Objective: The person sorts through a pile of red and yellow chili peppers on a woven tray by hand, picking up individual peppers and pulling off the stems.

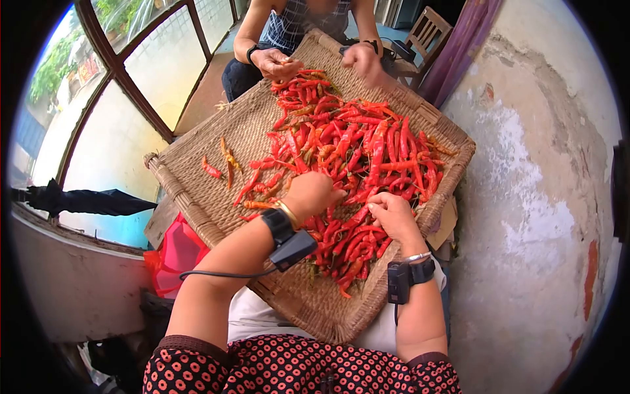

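A large woven tray [203, 197] rests across my lap, heaped with red chili peppers [367, 148]. My left hand [312, 194] is curled down into the near part of the heap, fingers hidden among the chilies. My right hand [394, 213] lies beside it, fingers bent and pinching at a chili near the heap's edge. Both wrists carry black strapped devices, the left one with a cable. A few loose orange chilies [226, 161] lie apart on the tray's left side.
Across the tray sits another person, whose two hands [279, 64] [361, 59] work at the far end of the heap. A wooden chair [430, 33] stands behind them. Arched windows lie left, a peeling wall [538, 171] right, and a red bag [174, 253] below the tray.
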A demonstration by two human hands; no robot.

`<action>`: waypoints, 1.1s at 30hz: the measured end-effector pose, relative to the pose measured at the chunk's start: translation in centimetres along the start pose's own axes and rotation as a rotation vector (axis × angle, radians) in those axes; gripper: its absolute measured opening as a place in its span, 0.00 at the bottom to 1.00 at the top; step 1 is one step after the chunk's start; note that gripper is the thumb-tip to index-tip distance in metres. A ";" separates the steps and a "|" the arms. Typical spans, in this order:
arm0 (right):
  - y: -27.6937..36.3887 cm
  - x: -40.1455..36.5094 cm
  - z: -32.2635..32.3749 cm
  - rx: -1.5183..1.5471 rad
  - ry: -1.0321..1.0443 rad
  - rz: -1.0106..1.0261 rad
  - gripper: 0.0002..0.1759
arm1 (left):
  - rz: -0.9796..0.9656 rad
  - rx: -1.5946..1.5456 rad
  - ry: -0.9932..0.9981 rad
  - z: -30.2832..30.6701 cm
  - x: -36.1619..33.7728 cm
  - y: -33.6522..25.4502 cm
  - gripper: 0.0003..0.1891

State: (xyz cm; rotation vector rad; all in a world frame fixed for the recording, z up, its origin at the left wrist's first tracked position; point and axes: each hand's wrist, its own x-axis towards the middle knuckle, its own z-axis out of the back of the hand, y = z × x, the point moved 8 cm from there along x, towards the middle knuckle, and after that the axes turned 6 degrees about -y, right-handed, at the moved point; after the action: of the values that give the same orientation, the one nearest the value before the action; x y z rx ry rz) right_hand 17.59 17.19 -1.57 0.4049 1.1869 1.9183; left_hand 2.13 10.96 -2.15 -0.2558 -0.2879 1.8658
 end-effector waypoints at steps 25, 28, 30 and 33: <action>-0.4 0.3 -0.7 -0.050 0.041 0.061 0.12 | 0.002 -0.001 -0.054 -1.3 -0.7 -0.2 0.15; 0.0 0.1 -0.6 -0.019 0.052 0.083 0.11 | -0.069 0.019 -0.081 -2.4 -0.8 -1.0 0.13; -0.7 0.5 -0.7 -0.025 0.041 0.096 0.12 | -0.083 -0.040 -0.066 -1.9 -0.5 -1.0 0.13; -0.8 0.4 -0.6 -0.052 0.033 0.090 0.13 | -0.115 -0.158 -0.007 -1.2 -0.3 -0.7 0.10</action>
State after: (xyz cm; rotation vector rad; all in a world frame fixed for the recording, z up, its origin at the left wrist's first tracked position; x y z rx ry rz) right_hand 17.34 17.35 -2.65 0.4065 1.1543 2.0357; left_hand 3.24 10.99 -3.03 -0.3329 -0.4468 1.7329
